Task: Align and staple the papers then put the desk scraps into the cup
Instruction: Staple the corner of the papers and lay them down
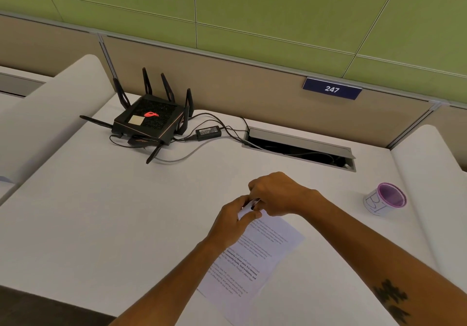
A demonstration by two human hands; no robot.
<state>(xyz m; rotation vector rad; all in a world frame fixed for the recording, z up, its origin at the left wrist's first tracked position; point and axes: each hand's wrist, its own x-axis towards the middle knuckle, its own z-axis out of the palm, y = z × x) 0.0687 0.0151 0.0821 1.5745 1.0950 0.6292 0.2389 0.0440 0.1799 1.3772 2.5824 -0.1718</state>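
Printed papers (255, 257) lie slanted on the white desk (101, 212) in front of me. My left hand (233, 222) pinches their top corner. Just above it, my right hand (275, 193) curls round a small stapler (254, 203), of which only a dark and red sliver shows between the two hands. The stapler sits at that same top corner. A paper cup (385, 199) with a purple rim and inside stands upright at the right of the desk, well away from both hands. No loose scraps can be made out.
A black router (147, 121) with antennas, its power brick (208, 132) and cables sit at the back left. An open cable slot (300, 146) runs along the back edge. White curved dividers flank the desk. A sign reads 247 (332, 89).
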